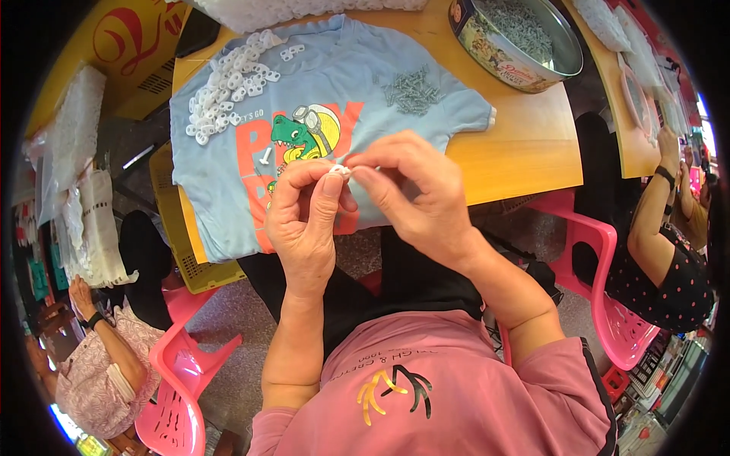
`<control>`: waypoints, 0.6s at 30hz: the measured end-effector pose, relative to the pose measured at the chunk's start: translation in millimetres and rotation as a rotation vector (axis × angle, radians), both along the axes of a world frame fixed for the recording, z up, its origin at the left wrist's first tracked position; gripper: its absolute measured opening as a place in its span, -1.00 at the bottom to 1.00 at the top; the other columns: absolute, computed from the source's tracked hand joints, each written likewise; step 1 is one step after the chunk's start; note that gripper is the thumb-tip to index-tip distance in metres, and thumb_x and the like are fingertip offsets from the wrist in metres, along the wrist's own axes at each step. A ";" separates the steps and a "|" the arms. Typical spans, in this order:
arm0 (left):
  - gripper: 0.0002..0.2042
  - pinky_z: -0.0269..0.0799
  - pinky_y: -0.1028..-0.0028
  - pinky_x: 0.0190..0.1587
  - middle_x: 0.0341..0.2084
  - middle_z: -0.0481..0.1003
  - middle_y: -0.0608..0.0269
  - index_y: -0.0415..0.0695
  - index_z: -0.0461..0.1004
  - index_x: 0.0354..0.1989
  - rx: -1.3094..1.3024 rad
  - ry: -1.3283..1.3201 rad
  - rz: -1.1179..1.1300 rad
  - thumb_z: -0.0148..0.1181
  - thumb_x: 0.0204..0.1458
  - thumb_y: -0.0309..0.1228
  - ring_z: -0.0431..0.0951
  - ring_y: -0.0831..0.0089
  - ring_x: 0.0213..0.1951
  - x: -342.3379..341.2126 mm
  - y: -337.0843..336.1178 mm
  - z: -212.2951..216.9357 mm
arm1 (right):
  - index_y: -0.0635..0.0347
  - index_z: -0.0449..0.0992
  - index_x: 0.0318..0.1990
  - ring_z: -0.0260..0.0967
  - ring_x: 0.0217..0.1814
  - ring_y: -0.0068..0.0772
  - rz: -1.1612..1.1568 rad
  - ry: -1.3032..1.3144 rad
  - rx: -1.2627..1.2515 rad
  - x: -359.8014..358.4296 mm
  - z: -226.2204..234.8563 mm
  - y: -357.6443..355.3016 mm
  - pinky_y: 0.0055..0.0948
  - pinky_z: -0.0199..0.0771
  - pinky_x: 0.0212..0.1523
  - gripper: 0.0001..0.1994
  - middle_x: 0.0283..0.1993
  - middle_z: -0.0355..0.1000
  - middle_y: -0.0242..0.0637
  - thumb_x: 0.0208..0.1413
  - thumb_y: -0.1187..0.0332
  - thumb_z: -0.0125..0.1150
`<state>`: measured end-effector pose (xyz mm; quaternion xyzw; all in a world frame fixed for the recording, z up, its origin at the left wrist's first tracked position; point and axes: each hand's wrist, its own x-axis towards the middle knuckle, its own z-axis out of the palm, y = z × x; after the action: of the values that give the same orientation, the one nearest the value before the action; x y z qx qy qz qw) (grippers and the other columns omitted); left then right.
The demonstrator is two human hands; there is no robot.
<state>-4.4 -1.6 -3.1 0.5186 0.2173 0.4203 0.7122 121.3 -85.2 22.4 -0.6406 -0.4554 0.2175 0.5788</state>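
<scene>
My left hand pinches a small white plastic piece between thumb and fingertips, above the middle of a light blue T-shirt spread on the table. Right beside that piece, my right hand has thumb and forefinger drawn together; whatever is between them is too small to make out. A heap of white plastic pieces with holes lies on the shirt at the far left. Grey metal screws are piled at the far right of the shirt. Just left of my fingers lies a separate small white piece.
A round tin full of grey screws stands at the table's far right. White bubble wrap lies along the far edge. A yellow crate is below the table's left side. People sit on either side, near pink chairs.
</scene>
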 end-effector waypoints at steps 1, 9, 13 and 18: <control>-0.92 0.41 0.61 -0.34 -0.32 0.47 0.25 -0.26 0.45 -0.18 0.025 -0.003 -0.007 0.15 0.20 -0.54 0.48 0.59 -0.44 0.9 0.4 -1.1 | 0.30 0.55 -0.21 0.42 -0.21 -0.49 -0.003 -0.002 -0.004 7.5 -0.8 -2.2 -0.55 0.42 -0.24 -0.90 -0.20 0.46 -0.21 0.10 0.57 0.27; -0.94 0.42 0.59 -0.34 -0.31 0.47 0.24 -0.25 0.44 -0.21 0.043 -0.024 -0.021 0.14 0.20 -0.54 0.47 0.60 -0.45 2.6 1.3 -1.4 | 0.03 0.65 -0.13 0.30 0.07 -0.14 -0.283 -0.849 -0.112 61.4 -8.8 -13.4 -0.27 0.37 0.00 -0.74 0.02 0.42 -0.22 -0.01 0.52 0.30; -0.95 0.42 0.59 -0.35 -0.29 0.47 0.23 -0.25 0.44 -0.22 0.067 -0.018 -0.032 0.14 0.20 -0.55 0.46 0.60 -0.45 2.4 2.3 -2.5 | -0.05 0.66 -0.14 0.15 0.29 -0.05 -0.240 -0.955 -0.184 64.9 -8.5 -13.1 -0.13 0.19 0.22 -0.67 0.22 0.31 -0.23 -0.11 0.54 0.27; -0.94 0.41 0.59 -0.35 -0.29 0.48 0.24 -0.25 0.44 -0.21 0.064 -0.011 -0.028 0.13 0.21 -0.54 0.46 0.60 -0.45 1.5 2.4 -3.5 | -0.04 0.67 -0.15 0.03 0.43 0.02 -0.126 -0.975 -0.214 62.6 0.8 -15.7 -0.11 0.05 0.34 -0.63 0.35 0.23 -0.23 -0.10 0.59 0.15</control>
<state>-2.9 0.9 -6.6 0.5418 0.1926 0.4197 0.7023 183.9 -100.9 23.2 -0.7497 -0.6083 -0.0969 0.2419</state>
